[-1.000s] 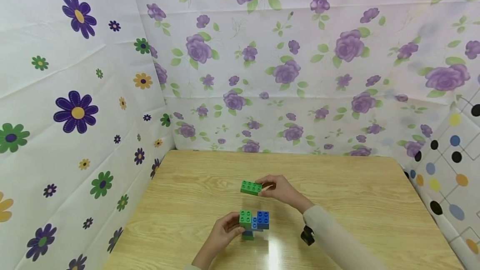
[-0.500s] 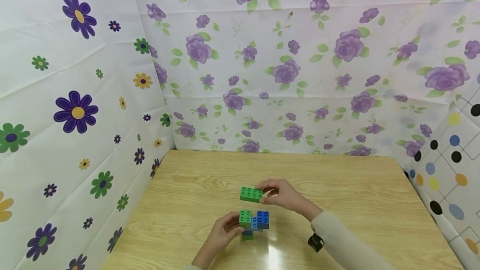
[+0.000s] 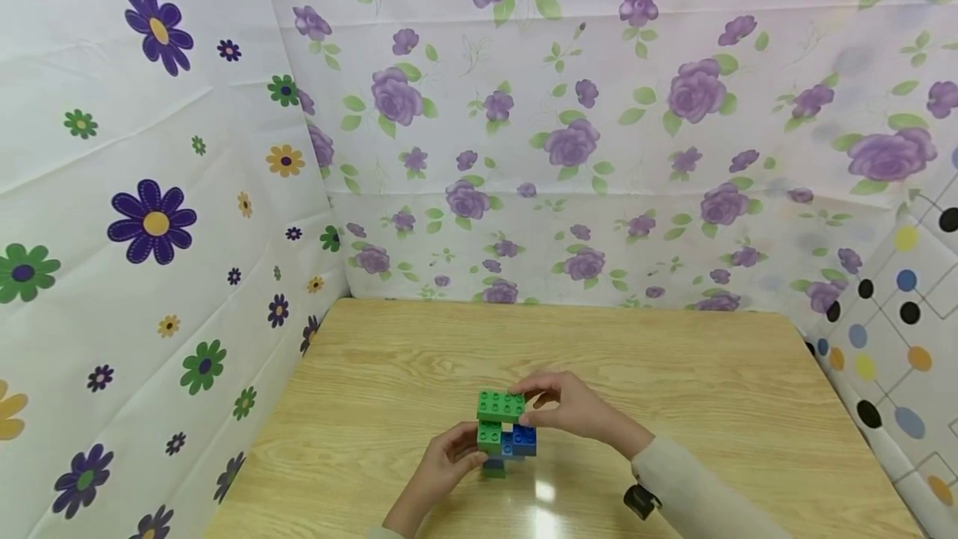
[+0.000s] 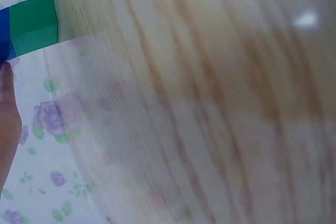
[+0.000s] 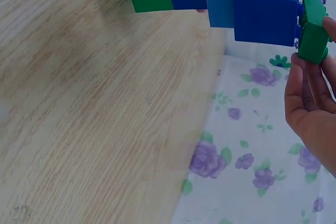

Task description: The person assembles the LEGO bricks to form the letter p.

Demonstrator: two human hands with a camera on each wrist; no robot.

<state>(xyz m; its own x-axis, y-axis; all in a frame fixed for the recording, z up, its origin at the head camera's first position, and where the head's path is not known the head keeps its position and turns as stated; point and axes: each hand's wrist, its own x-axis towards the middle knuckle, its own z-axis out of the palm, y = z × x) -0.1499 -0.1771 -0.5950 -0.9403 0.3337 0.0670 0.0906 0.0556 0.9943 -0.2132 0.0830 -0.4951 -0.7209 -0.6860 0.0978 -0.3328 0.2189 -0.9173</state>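
Observation:
In the head view, my left hand (image 3: 441, 466) grips the left side of a toy building brick stack. Its top carries a green square brick (image 3: 490, 437) on the left and a dark blue brick (image 3: 525, 440) on the right, with a light blue brick (image 3: 507, 444) lower between them. Under these show a blue brick and a green base brick (image 3: 494, 471). My right hand (image 3: 572, 407) pinches the right end of a long green brick (image 3: 490, 404), studs up, close over the top bricks. In the right wrist view that long brick (image 5: 313, 30) lies right at the dark blue brick's studs (image 5: 300, 17).
The wooden table (image 3: 397, 339) spreads around the stack. Behind it hangs a rose-patterned cloth (image 3: 572, 144), with a flower-patterned cloth (image 3: 187, 273) at the left and a dotted one (image 3: 909, 339) at the right. A black device (image 3: 640, 501) sits at my right wrist.
My right hand has brought the long green brick toward me and down, from behind the stack to over its top bricks. The left hand and the stack have stayed in place.

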